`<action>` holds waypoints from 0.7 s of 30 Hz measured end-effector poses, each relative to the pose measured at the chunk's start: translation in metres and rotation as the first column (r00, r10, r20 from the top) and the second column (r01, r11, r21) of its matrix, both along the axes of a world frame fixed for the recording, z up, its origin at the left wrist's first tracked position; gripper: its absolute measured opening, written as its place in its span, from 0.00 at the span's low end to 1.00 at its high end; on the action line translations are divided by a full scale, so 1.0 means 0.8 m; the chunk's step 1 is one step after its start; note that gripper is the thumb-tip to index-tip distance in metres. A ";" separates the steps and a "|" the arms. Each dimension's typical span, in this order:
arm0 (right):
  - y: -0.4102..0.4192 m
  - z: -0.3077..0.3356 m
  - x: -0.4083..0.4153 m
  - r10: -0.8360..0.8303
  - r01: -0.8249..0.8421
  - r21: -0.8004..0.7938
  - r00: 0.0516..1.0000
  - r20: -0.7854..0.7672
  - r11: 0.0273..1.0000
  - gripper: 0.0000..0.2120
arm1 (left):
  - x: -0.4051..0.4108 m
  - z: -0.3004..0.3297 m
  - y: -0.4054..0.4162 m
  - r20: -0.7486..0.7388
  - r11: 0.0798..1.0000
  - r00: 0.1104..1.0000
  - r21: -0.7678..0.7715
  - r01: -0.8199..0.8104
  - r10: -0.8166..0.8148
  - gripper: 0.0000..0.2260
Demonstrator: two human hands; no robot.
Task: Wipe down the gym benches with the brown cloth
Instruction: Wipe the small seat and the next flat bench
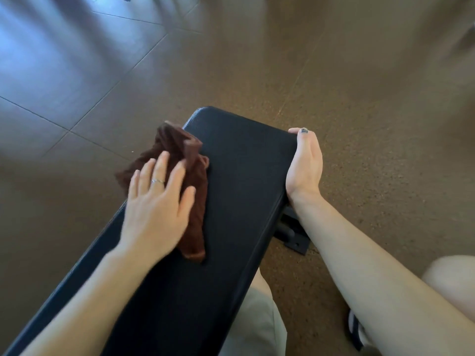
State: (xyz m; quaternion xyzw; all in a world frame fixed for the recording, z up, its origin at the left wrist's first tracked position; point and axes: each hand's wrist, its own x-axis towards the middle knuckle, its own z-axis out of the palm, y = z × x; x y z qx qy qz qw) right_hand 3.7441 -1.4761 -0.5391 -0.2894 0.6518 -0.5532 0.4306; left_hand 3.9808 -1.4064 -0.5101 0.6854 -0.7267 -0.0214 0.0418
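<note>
A black padded gym bench point(239, 176) runs from the lower left up to the middle of the view. The crumpled brown cloth point(195, 201) lies on the bench's left side, part of it hanging over the left edge. My left hand point(156, 201) presses flat on the cloth with fingers spread and straight; the hand is slightly blurred. My right hand point(305, 163) grips the bench's right edge near its far corner, thumb on top and fingers hidden under the pad.
Brown speckled rubber flooring point(359, 98) surrounds the bench, with dark tiles point(64, 73) at the left. A black metal bench foot point(293, 235) sits under my right forearm. My legs in light shorts and a striped sandal point(356, 330) are at the lower right.
</note>
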 end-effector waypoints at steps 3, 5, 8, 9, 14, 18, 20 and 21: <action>-0.003 -0.002 0.000 -0.009 0.009 0.001 1.000 0.020 1.000 0.15 | -0.051 -0.005 0.018 -0.013 0.979 0.981 0.045 0.196 -0.196 0.26; -0.001 0.001 0.000 -0.018 0.018 -0.006 1.000 0.023 1.000 0.16 | -0.088 -0.004 -0.006 -0.016 0.958 0.959 0.035 0.283 -0.283 0.25; 0.000 0.005 -0.001 -0.009 0.009 -0.010 0.999 0.042 1.000 0.19 | -0.128 -0.003 -0.053 0.020 0.944 0.943 0.024 0.331 -0.331 0.25; -0.001 0.005 -0.002 0.004 -0.004 -0.004 0.998 0.056 1.000 0.21 | -0.130 -0.002 -0.054 0.024 0.939 0.939 0.032 0.342 -0.343 0.25; 0.001 0.006 -0.018 0.102 -0.118 0.029 0.939 0.328 0.993 0.22 | -0.084 0.008 0.043 0.023 0.878 0.884 0.133 0.460 -0.467 0.25; 0.001 0.004 -0.027 0.159 -0.172 0.000 0.911 0.381 0.985 0.24 | -0.101 0.003 0.012 -0.008 0.878 0.885 0.123 0.462 -0.465 0.24; -0.002 0.005 -0.033 0.144 -0.167 0.016 0.895 0.423 0.986 0.27 | -0.130 -0.001 -0.037 -0.019 0.872 0.875 0.085 0.483 -0.483 0.23; -0.003 0.003 -0.037 0.151 -0.175 0.014 0.886 0.439 0.984 0.29 | -0.143 -0.002 -0.060 -0.021 0.874 0.876 0.073 0.481 -0.481 0.22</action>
